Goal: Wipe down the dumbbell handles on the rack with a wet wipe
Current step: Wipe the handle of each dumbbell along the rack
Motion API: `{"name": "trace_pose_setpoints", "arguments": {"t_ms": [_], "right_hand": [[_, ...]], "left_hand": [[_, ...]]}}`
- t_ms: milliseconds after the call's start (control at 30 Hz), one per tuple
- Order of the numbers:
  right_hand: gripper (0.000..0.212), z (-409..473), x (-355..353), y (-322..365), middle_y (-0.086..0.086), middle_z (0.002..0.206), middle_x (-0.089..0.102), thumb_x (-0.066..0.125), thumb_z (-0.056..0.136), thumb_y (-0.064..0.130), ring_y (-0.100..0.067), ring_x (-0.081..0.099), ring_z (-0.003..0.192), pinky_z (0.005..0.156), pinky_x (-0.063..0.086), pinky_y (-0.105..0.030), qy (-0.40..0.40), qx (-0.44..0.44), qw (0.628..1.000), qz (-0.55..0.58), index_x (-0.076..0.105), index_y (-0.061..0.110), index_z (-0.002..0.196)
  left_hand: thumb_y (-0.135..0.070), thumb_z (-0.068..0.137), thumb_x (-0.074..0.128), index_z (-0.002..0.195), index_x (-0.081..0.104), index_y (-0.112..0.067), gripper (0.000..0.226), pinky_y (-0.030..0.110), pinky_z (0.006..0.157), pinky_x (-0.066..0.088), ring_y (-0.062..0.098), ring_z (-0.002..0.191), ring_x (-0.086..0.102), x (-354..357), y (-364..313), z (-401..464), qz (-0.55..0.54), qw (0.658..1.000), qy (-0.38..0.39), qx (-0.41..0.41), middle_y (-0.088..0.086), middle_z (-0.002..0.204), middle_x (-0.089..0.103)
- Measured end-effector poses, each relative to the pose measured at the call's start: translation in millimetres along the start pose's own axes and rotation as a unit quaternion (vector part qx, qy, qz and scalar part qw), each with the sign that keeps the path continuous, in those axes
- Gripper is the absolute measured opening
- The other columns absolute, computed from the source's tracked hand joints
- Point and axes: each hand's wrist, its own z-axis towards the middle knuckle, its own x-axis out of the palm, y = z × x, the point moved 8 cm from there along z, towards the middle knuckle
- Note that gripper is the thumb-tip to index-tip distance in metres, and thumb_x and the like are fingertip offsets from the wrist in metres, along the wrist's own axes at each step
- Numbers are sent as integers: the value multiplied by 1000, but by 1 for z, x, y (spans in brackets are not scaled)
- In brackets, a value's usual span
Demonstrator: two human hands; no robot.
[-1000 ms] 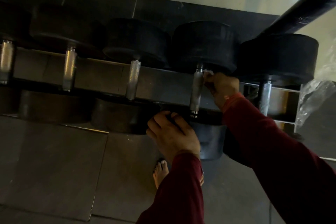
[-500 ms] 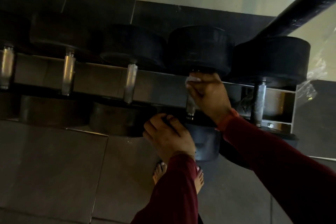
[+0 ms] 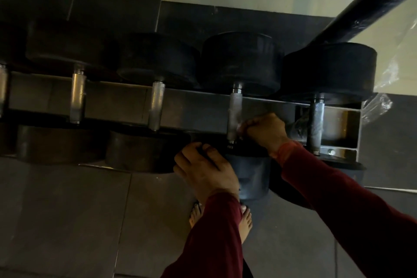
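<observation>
Grey tiled floor (image 3: 67, 221), bare feet below | left hand (image 3: 204, 168): fingers curled over near black weight head (image 3: 248, 156), gripping its edge | right hand (image 3: 266, 131): clenched at lower end of knurled handle (image 3: 234, 113); wet wipe not clearly visible in its grasp | rack (image 3: 191, 106) carries the dumbbell row | wall behind.

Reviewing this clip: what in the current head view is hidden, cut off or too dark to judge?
- Wet wipe: barely visible; right hand curls at the knurled handle and covers it.
- Left hand fingertips: lost in shadow over the near weight head.
- Leftmost handle: cut by the left edge.
- Rightmost handle: too dark to tell clean or dirty.
- Bare feet: mostly behind the left sleeve.
</observation>
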Motion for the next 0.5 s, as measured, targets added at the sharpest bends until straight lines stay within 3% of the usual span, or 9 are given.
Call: {"name": "trace_pose_setpoints", "arguments": {"t_ms": [100, 200, 267, 367, 433, 500], "right_hand": [[6, -5, 1, -2, 2, 83, 77, 84, 71, 23, -15, 73, 88, 87, 58, -33, 14, 10, 1000, 23, 79, 24, 72], [15, 9, -9, 3, 4, 68, 74, 79, 75, 9, -23, 75, 82, 81, 62, -39, -8, 56, 974, 218, 77, 21, 66], [11, 23, -17, 16, 8, 66, 73, 79, 76, 19, -17, 74, 79, 81, 62, -38, -46, 40, 963, 262, 77, 22, 66], [15, 22, -24, 25, 10, 72, 75, 75, 78, 43, -7, 72, 80, 83, 57, -28, -125, -9, 986, 113, 79, 30, 71], [14, 7, -16, 21, 9, 76, 75, 74, 80, 38, -1, 68, 78, 73, 49, -11, -110, -44, 993, 22, 78, 26, 74], [6, -5, -9, 12, 9, 77, 76, 80, 78, 26, 5, 63, 72, 61, 38, 2, -73, -78, 994, -1, 78, 27, 73]], "left_hand": [[-24, 87, 52, 101, 59, -10, 21, 39, 84, 34, 33, 93, 47, 1, 1, 1, 4, 1000, 1, -2, 14, 105, 56], [-26, 89, 50, 102, 57, -12, 21, 42, 86, 39, 33, 94, 47, 2, 3, 1, 3, 1000, 13, -3, 13, 106, 54], [-27, 89, 49, 103, 58, -11, 23, 42, 84, 39, 33, 95, 47, 2, 4, 1, -1, 1000, 12, -8, 13, 106, 54], [-27, 88, 49, 102, 59, -10, 23, 41, 84, 36, 34, 94, 47, 2, 3, 1, 3, 1000, 10, -9, 14, 106, 55], [-26, 88, 50, 101, 59, -9, 23, 41, 84, 35, 35, 94, 47, 1, 2, 1, 6, 1000, 8, -2, 16, 105, 55], [-25, 88, 51, 101, 60, -9, 23, 38, 83, 32, 36, 94, 47, 2, 2, 1, 10, 1000, 6, -3, 17, 105, 55]]}}
